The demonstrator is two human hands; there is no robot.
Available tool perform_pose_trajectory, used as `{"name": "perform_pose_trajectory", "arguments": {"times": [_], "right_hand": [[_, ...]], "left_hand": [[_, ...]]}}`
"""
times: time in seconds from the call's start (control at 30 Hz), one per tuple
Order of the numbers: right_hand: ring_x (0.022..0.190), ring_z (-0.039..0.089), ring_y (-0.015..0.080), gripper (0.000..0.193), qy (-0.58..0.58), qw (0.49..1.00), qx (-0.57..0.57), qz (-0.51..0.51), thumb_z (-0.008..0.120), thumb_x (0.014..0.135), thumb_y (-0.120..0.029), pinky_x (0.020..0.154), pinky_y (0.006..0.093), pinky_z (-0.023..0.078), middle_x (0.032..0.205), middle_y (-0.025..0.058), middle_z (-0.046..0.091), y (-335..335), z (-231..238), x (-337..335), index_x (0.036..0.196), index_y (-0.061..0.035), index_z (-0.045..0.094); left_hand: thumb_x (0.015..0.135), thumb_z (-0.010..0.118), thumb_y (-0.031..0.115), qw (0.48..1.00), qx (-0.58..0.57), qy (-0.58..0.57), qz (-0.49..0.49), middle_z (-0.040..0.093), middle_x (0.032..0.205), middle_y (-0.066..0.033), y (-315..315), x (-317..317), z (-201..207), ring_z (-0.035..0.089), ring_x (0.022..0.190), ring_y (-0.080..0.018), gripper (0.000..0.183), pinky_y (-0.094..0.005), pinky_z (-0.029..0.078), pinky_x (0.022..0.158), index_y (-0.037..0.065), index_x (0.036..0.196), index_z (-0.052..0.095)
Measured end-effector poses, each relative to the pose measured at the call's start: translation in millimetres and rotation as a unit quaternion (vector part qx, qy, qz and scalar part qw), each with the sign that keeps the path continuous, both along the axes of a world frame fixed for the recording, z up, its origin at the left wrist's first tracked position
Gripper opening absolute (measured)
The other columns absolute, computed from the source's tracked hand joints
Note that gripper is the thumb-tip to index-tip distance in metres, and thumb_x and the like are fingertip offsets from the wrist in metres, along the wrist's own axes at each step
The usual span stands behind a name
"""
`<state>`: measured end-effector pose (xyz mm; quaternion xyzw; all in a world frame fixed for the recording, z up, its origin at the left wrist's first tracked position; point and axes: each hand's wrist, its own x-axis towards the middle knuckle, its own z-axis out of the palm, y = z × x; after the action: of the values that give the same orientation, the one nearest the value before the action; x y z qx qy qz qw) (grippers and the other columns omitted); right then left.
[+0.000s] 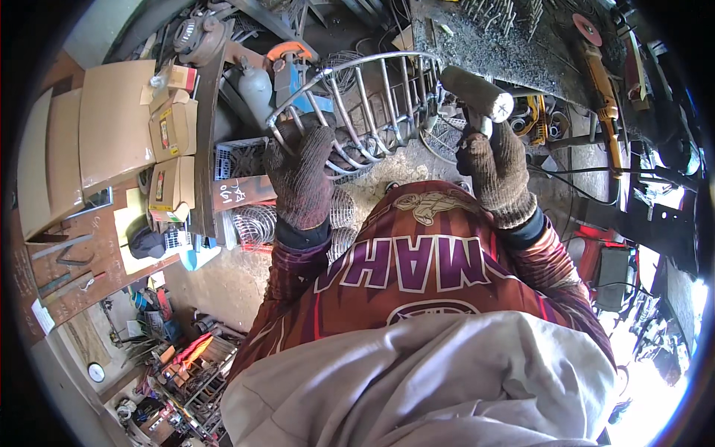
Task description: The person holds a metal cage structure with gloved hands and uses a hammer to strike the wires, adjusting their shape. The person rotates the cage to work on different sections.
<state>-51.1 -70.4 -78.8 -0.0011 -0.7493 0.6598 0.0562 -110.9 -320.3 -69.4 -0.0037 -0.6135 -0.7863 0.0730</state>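
Observation:
My left hand (304, 177), in a brown knitted glove, is closed on the near left end of a curved metal rack (364, 100) made of silvery bars. The rack is held up in front of me, its far end reaching toward the dark workbench. In my right hand (497, 170), gloved the same way, is a mallet (474, 91) with a thick cylindrical head. Its head lies just beside the right end of the rack; I cannot tell whether they touch. Most of the mallet's handle is hidden by the glove.
A dark workbench (514, 52) covered with metal bits stands ahead on the right. Wire coils (257, 223) and a crate (231, 160) lie at left, near shelving with cardboard boxes (171, 134). A grey gas bottle (255, 93) stands behind the rack. Cables hang at right.

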Motion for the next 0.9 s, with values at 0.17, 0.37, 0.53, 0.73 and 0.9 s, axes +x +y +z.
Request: {"name": "perform_pose_trajectory", "arguments": {"times": [0.17,0.37,0.53,0.73,0.9], "right_hand": [[0.062,0.052,0.0087,0.048,0.029,0.999,-0.046,0.0,0.053,0.097,-0.03,0.056,0.0257,0.044,0.074,0.0027,0.058,0.2,2.9,-3.4,0.133,-0.0005,0.042],[0.062,0.053,0.006,0.037,0.006,0.985,-0.156,-0.071,0.061,0.094,-0.024,0.053,0.0212,0.043,0.077,-0.0004,0.06,3.9,4.9,-21.4,0.123,-0.0018,0.051],[0.061,0.055,0.0066,0.029,-0.038,0.984,-0.144,-0.098,0.06,0.095,-0.026,0.055,0.0223,0.045,0.075,0.0006,0.06,18.2,-14.6,-29.2,0.111,-0.002,0.058],[0.059,0.057,0.0092,0.03,-0.04,0.981,-0.155,-0.114,0.058,0.096,-0.03,0.055,0.0245,0.046,0.071,0.0019,0.059,14.7,-19.0,-31.7,0.106,-0.002,0.058],[0.059,0.056,0.0091,0.032,-0.044,0.985,-0.138,-0.091,0.057,0.096,-0.033,0.054,0.0246,0.045,0.069,0.0023,0.059,12.6,-17.7,-28.4,0.103,-0.0019,0.057]], "left_hand": [[0.08,0.071,-0.001,0.997,0.07,-0.041,0.007,0.066,0.092,-0.007,10.2,1.1,7.4,0.064,0.079,-0.0159,0.021,-0.0283,0.053,0.066,0.002,0.098,0.063],[0.083,0.067,0.006,0.998,0.001,-0.052,-0.039,0.062,0.089,-0.0053,3.3,-1.5,14.3,0.064,0.076,-0.0157,0.016,-0.0288,0.053,0.062,0.001,0.096,0.059],[0.085,0.065,0.012,0.993,0.069,-0.089,-0.046,0.059,0.084,-0.0035,12.8,5.7,32.2,0.063,0.072,-0.0149,0.015,-0.0277,0.054,0.059,0.004,0.094,0.057],[0.086,0.066,0.016,0.972,0.133,-0.185,-0.062,0.065,0.086,-0.0084,12.5,8.7,48.9,0.067,0.071,-0.0195,0.022,-0.0326,0.06,0.059,0.003,0.102,0.058],[0.089,0.063,0.02,0.984,0.104,-0.134,-0.052,0.065,0.092,-0.0107,16.3,14.4,54.1,0.068,0.076,-0.0209,0.024,-0.0329,0.06,0.061,0.002,0.105,0.059]]}}
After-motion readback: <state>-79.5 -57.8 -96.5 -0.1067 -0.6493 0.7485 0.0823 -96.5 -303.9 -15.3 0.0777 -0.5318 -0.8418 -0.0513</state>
